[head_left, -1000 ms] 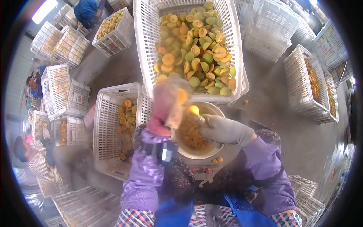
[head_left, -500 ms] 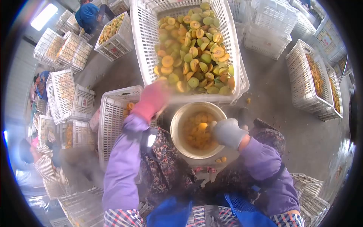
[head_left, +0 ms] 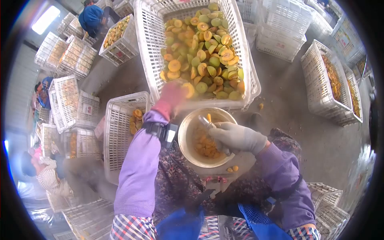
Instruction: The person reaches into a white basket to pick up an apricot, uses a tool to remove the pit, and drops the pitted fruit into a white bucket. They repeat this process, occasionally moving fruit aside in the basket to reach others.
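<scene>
My right hand (head_left: 236, 137), in a grey glove, is closed around a small metal spoon-like tool (head_left: 205, 122), over a white bucket (head_left: 185, 151). A bit of orange flesh shows by the tool's tip. Orange fruit pieces (head_left: 206, 147) lie inside the bucket. My left hand (head_left: 174, 96), in a pink glove, is at the near left corner of a large white crate (head_left: 245, 44) of halved fruit (head_left: 214, 62). Beside its fingers is a yellow-orange fruit half (head_left: 189, 90). Motion blurs those fingers, so their grip cannot be made out.
A lower white crate (head_left: 113, 136) with some orange halves (head_left: 136, 120) stands left of the bucket. Two small pieces (head_left: 232, 169) lie on the floor near it. Filled crates (head_left: 330, 86) stand to the right, stacked crates (head_left: 282, 36) behind. Other people (head_left: 93, 19) sit at the left.
My right hand has lifted and turned, bringing the metal tool into view above the bucket. My left hand has shifted slightly right along the crate's near edge.
</scene>
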Motion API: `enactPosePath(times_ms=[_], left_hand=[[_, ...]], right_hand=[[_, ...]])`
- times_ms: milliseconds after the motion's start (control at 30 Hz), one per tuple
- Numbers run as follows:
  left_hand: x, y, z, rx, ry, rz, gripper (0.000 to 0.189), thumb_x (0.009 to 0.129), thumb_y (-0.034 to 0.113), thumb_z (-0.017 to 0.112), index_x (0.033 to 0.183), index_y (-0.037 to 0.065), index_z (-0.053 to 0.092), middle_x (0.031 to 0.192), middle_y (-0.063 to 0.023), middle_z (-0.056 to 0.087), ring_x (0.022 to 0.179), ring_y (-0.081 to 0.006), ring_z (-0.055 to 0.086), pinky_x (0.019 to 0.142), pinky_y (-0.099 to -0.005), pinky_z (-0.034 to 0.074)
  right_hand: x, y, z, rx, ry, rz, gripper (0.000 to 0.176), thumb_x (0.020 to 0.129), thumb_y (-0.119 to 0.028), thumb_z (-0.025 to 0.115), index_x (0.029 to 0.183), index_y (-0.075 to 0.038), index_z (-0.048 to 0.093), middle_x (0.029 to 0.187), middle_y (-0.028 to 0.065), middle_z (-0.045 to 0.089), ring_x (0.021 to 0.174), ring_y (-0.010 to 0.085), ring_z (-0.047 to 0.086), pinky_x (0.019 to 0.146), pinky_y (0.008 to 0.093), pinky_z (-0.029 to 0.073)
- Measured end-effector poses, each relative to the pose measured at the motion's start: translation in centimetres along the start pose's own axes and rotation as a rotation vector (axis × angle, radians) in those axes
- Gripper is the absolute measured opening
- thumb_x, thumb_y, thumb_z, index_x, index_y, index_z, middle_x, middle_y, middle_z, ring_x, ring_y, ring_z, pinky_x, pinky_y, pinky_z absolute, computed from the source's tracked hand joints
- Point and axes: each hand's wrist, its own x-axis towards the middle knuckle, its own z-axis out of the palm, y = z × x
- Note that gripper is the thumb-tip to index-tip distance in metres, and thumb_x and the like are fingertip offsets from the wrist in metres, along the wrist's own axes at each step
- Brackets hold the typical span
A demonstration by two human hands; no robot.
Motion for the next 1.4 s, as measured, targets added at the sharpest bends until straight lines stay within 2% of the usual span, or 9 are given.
enactPosePath(times_ms=[167,300,567,700,800,1000,1200,1300,1400], left_hand=[[-3.7,-1.9,-1.9,-0.424,-0.113,0.243,0.039,0.088,0.008,0.058,0.125,0.001,0.053,0.111,-0.0133,0.061,0.099,-0.0223,0.061,0.089,-0.0346,0.053],[-5.9,-2.7,0.2,-0.832,-0.103,0.192,0.036,0.091,0.008,0.052,0.126,0.001,0.049,0.109,-0.0135,0.060,0.101,-0.0254,0.060,0.091,-0.0386,0.053],[-7.4,-4.3,3.3,-0.125,0.019,0.450,0.036,0.096,0.010,0.047,0.131,0.000,0.043,0.115,-0.0125,0.060,0.108,-0.0213,0.059,0.096,-0.0336,0.049],[-7.8,-5.0,4.8,-0.291,-0.003,0.360,0.033,0.094,0.013,0.051,0.126,0.004,0.049,0.114,-0.0097,0.060,0.105,-0.0232,0.059,0.098,-0.0356,0.045],[-8.0,-4.6,4.3,0.142,0.093,0.490,0.024,0.097,0.011,0.046,0.120,0.002,0.048,0.109,-0.0104,0.059,0.094,-0.0244,0.061,0.086,-0.0333,0.051],[-8.1,-4.8,3.9,0.459,0.201,0.548,0.027,0.091,0.010,0.051,0.116,0.002,0.053,0.108,-0.0114,0.061,0.095,-0.0255,0.061,0.088,-0.0352,0.049],[-7.2,-4.5,5.0,0.058,0.315,0.574,0.027,0.094,0.024,0.053,0.113,0.005,0.057,0.103,-0.0108,0.064,0.096,-0.0251,0.061,0.087,-0.0360,0.050],[-7.3,-3.9,5.2,-0.723,0.156,0.239,0.029,0.098,0.031,0.048,0.108,0.005,0.056,0.100,-0.0104,0.063,0.093,-0.0235,0.061,0.086,-0.0362,0.051],[-7.1,-4.2,5.1,-1.126,-0.002,0.056,0.026,0.100,0.026,0.044,0.111,0.004,0.053,0.101,-0.0088,0.061,0.092,-0.0198,0.061,0.082,-0.0323,0.053]], right_hand=[[1.8,1.6,0.5,-0.010,0.175,-0.175,0.040,0.096,-0.036,0.043,0.109,0.000,0.053,0.075,0.0038,0.059,0.053,0.0100,0.056,0.043,0.0237,0.044],[3.6,2.9,1.7,-0.590,0.784,-0.890,0.033,0.092,-0.029,0.055,0.109,-0.001,0.054,0.080,0.0128,0.063,0.070,0.0288,0.064,0.059,0.0369,0.052],[3.7,1.2,2.2,-0.803,0.798,-0.671,0.023,0.089,-0.020,0.059,0.103,-0.002,0.055,0.077,0.0153,0.063,0.071,0.0332,0.064,0.061,0.0409,0.051],[4.7,1.5,2.9,-0.898,0.815,-0.602,0.016,0.088,-0.017,0.059,0.097,-0.004,0.055,0.072,0.0144,0.061,0.064,0.0308,0.064,0.056,0.0384,0.051],[4.2,0.9,3.1,-0.999,0.850,-0.591,0.016,0.087,-0.016,0.059,0.096,-0.004,0.054,0.073,0.0134,0.062,0.065,0.0299,0.064,0.056,0.0368,0.051],[5.1,2.1,3.2,-1.241,0.808,-0.482,0.040,0.082,-0.010,0.055,0.119,0.006,0.052,0.084,0.0119,0.064,0.075,0.0242,0.067,0.062,0.0337,0.052],[5.4,1.6,3.1,-1.110,0.636,-0.348,0.047,0.082,-0.004,0.051,0.127,0.009,0.047,0.098,0.0148,0.063,0.088,0.0240,0.065,0.073,0.0325,0.052],[6.1,3.0,3.0,-1.187,0.779,-0.607,0.042,0.083,-0.012,0.053,0.119,0.008,0.047,0.072,0.0116,0.064,0.063,0.0236,0.066,0.053,0.0348,0.050],[6.0,2.5,2.8,-0.908,0.702,-0.667,0.043,0.081,-0.012,0.055,0.117,0.008,0.048,0.070,0.0136,0.064,0.064,0.0266,0.065,0.054,0.0362,0.050]])
